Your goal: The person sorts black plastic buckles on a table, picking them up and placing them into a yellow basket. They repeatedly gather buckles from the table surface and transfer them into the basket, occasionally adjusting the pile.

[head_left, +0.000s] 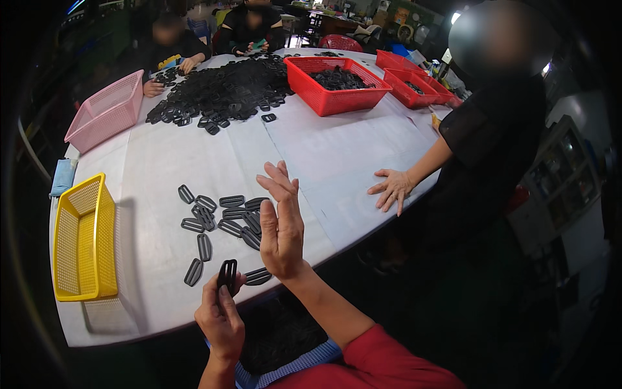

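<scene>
Between the thumb and fingers of my left hand (221, 318) is a black strap slider buckle (227, 275), held upright over the table's near edge. My right hand (282, 223) is raised with its fingers stretched out and nothing in it. Beneath and beside it lie several loose slider buckles (205, 246), spread flat on the white table; my right hand hides part of some. Below the table edge, close to my body, a blue basket (295, 369) holds a dark mass of what look like more buckles, too dim to make out singly.
A yellow basket (97, 259) stands at the left, a pink one (107, 120) beyond it. A big heap of black buckles (223, 91) covers the far table beside a red basket (324, 104). One co-worker's hand (394, 188) rests on the table at right; two people sit across.
</scene>
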